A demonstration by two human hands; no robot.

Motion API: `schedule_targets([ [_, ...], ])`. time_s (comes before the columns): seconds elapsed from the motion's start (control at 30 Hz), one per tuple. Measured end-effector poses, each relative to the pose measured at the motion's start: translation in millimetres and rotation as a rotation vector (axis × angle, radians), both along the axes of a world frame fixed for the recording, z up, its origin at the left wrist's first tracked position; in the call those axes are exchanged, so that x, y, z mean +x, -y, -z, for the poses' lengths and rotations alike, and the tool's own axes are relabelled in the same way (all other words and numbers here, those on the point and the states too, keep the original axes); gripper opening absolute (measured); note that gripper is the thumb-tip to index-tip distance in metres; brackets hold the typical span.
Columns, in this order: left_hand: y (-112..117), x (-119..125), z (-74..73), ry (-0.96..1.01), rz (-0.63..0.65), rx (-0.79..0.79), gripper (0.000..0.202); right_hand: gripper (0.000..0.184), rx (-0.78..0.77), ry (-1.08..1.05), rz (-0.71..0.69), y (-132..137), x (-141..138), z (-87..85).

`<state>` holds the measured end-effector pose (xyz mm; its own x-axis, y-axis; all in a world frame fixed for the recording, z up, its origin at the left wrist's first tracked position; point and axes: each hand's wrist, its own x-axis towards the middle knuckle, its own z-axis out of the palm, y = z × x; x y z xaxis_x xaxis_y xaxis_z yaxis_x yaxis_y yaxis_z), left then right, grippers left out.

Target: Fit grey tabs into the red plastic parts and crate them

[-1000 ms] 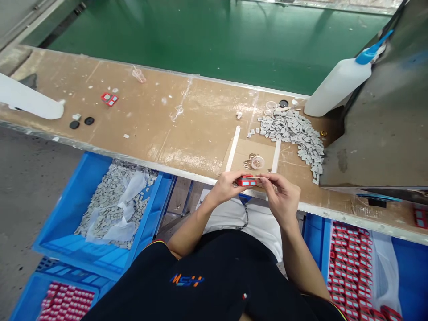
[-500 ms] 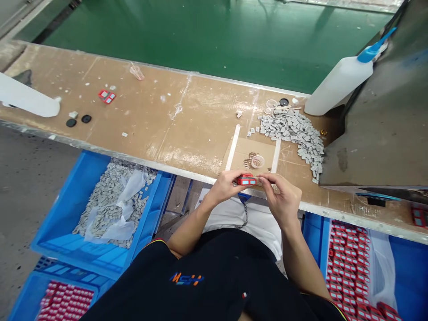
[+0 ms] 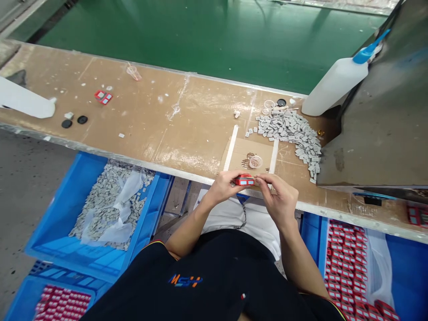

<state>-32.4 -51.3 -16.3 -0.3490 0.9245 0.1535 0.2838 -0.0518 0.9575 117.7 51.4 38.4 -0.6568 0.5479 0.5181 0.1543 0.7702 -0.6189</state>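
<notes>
My left hand (image 3: 224, 187) is closed on a small red plastic piece (image 3: 244, 180) with pale window-like panels, held at the table's front edge. My right hand (image 3: 280, 196) pinches what looks like a thin stick (image 3: 254, 177), its tip at the right end of the red piece. Just beyond both hands, a small clear cup (image 3: 256, 161) stands on a cardboard sheet (image 3: 261, 147) with brown smears. Farther right lies a heap of small grey tiles (image 3: 289, 129).
A white squeeze bottle (image 3: 334, 84) with a blue spout leans beside a metal housing (image 3: 368, 133). Blue bins flank me: grey tiles fill the left bin (image 3: 47, 232), rows of red pieces the right bin (image 3: 404, 263). A green belt (image 3: 200, 35) runs behind the table.
The view has shifted slightly, so everything sits a little farther left. Both hands keep their hold, and the stick stays by the red piece's right end.
</notes>
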Motion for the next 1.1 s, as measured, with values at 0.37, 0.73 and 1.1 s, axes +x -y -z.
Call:
schedule_targets([
  [0.37,1,0,-1.8,0.124,-0.019,-0.052,0.034,0.021,-0.139,0.038,0.112,-37,-14,20.4],
  [0.73,3,-2,-2.7,0.174,0.006,-0.086,0.03,0.02,0.122,0.476,-0.038,-144,-50,30.2],
  [1.1,4,-5,-3.8,0.141,0.037,-0.04,0.026,0.019,0.293,0.632,-0.055,-133,-18,20.1],
])
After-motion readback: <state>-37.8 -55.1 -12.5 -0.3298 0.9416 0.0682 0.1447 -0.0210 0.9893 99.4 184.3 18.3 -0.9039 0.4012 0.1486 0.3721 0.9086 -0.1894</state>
